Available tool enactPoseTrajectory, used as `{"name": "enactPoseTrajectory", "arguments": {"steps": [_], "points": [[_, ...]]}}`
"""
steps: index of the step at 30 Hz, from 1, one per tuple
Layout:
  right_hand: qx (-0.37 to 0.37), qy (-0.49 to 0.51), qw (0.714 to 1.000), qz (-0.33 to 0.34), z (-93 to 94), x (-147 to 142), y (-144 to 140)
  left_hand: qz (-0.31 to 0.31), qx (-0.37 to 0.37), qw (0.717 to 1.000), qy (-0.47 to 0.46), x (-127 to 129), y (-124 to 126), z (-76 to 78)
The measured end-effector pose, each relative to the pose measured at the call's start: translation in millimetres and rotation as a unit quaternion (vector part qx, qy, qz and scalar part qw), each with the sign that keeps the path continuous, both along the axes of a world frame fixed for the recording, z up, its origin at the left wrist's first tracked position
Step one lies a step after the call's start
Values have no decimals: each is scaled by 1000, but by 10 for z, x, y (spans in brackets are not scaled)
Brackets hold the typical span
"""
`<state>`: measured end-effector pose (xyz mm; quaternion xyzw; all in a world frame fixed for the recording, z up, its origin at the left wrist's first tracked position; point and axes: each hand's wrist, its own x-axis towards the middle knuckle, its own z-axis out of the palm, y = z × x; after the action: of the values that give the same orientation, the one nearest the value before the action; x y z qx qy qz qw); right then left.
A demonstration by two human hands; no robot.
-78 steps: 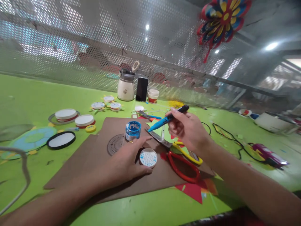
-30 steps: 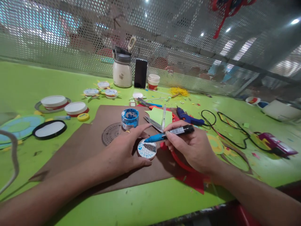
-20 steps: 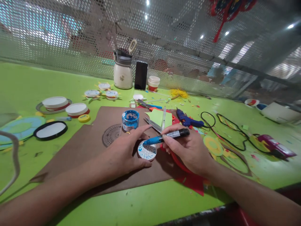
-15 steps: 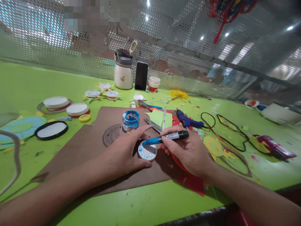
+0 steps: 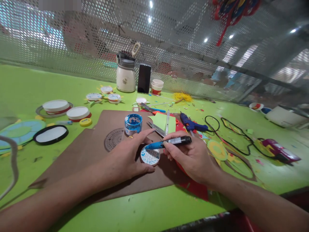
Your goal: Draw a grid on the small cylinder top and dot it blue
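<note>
1. Right hand: closed in a writing grip on a marker.
2. Marker, blue-stained barrel, black far end: slanted to the left, its tip at the far-left part of a white disc; contact too fine to tell.
3. White disc, round, gridded, blue-specked: on brown cardboard, between the two hands.
4. Left hand: thumb and fingers spread in a curve around the disc's left side, thumb at its near edge; whether they clamp it cannot be told.
5. Brown cardboard, flat on a green table.
6. Jar, blue-smeared, upright: on the cardboard, just beyond the left hand.
7. Round dial, dark markings: left of the jar.
8. Scissors, partly hidden: just beyond the marker.
9. Glue gun, blue: on its side, far right of the disc.
10. Jug and phone, upright: side by side at the far side.
</note>
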<state>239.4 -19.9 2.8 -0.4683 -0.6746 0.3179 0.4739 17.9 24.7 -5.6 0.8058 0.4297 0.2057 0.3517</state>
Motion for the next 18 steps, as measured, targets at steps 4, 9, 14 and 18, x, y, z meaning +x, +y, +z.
{"name": "enactPoseTrajectory", "arguments": {"steps": [4, 9, 14, 18], "points": [[-4, 0, 1000, -1, 4, -5, -8, -4, 7, 1000, -4, 4, 10, -9], [-1, 5, 1000, -2, 33, -5, -27, -5, -3, 1000, -8, 1, 15, -22], [31, 28, 999, -33, 108, 19, -33, -11, -9, 1000, -14, -21, 20, -29], [37, 33, 997, -55, 166, 52, -28, -12, 9, 1000, -15, -36, 24, -26]]}}
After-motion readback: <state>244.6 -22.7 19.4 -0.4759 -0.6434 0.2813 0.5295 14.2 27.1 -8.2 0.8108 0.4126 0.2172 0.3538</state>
